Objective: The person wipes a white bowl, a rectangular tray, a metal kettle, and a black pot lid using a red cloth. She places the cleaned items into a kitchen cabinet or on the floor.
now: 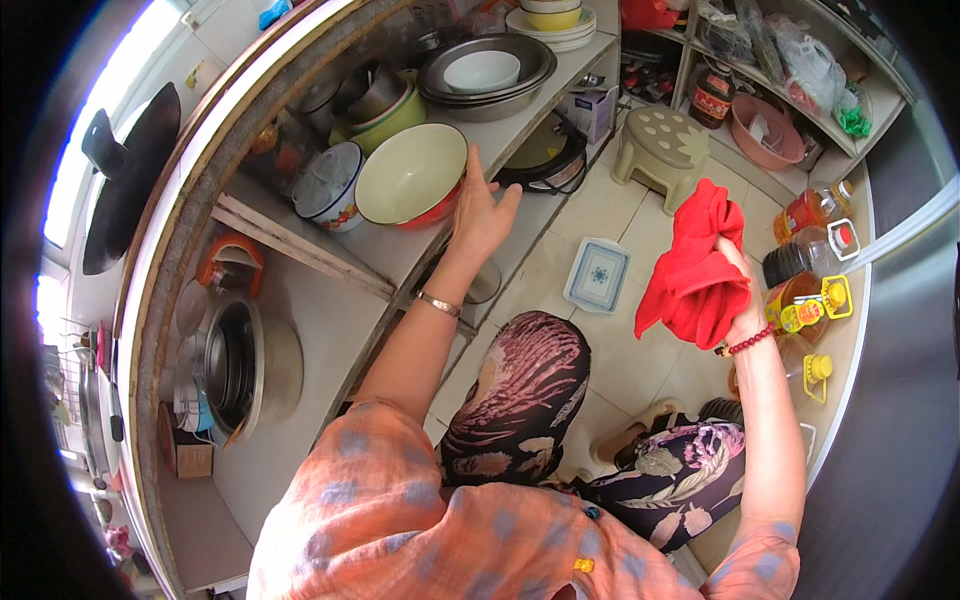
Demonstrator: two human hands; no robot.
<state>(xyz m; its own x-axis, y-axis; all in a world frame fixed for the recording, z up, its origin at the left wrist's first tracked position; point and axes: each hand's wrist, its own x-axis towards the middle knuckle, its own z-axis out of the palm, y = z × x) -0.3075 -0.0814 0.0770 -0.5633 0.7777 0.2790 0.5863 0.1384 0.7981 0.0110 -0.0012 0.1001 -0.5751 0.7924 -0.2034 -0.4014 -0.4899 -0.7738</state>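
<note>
With its fingers spread, my left hand [482, 214] is at the right rim of an enamel basin [411, 172], cream inside and red outside, on the cabinet shelf. Whether the fingers grip the rim or only touch it cannot be told. A bunched red cloth [697, 277] hangs from my right hand [742, 289], held out over the floor near the oil bottles. Left of the basin sits a white enamel bowl with a blue rim [330, 187]. Behind it are green nested basins [390, 124] and stacked metal basins [487, 79] with a small white bowl [482, 73] inside.
On the tiled floor lie a blue-and-white rectangular dish [598, 275] and a plastic stool [664, 146]. Several bottles [799, 259] line the right side. A large metal pot [281, 367] is in the left compartment. A black electric pan [547, 157] sits below the shelf, and a pink basin [766, 131] farther back.
</note>
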